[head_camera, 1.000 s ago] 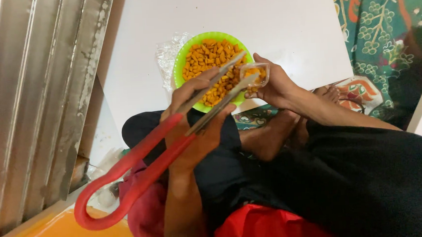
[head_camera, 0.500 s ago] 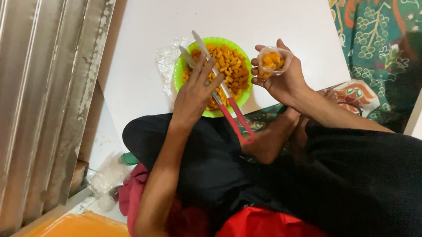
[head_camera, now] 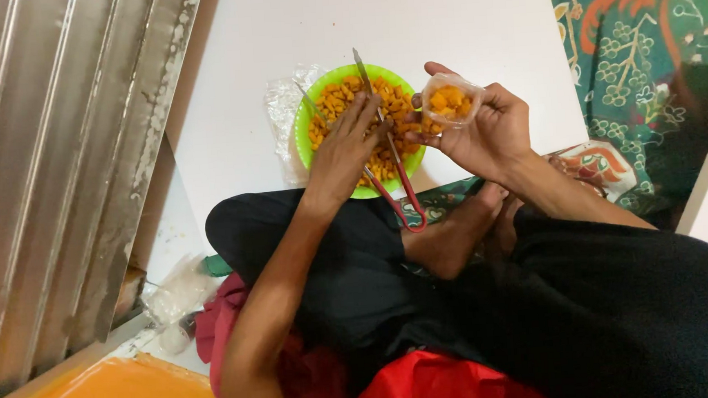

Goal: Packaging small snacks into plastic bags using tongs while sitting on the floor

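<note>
While the left hand [head_camera: 343,154] grips red-handled metal tongs [head_camera: 384,148] w/ arms apart over the round green plastic bowl [head_camera: 304,120] of orange chunks, the right hand [head_camera: 489,133] cups a small clear plastic cup [head_camera: 449,101] (part-filled) tilted just beside the bowl's rim, handy for loading.

White board [head_camera: 458,20] under green bowl [head_camera: 307,121], crumpled clear plastic [head_camera: 280,101]

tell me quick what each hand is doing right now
Left hand: closed on the red-handled tongs, tips over the green bowl of orange pieces.
Right hand: closed around a small clear cup holding orange pieces.
</note>
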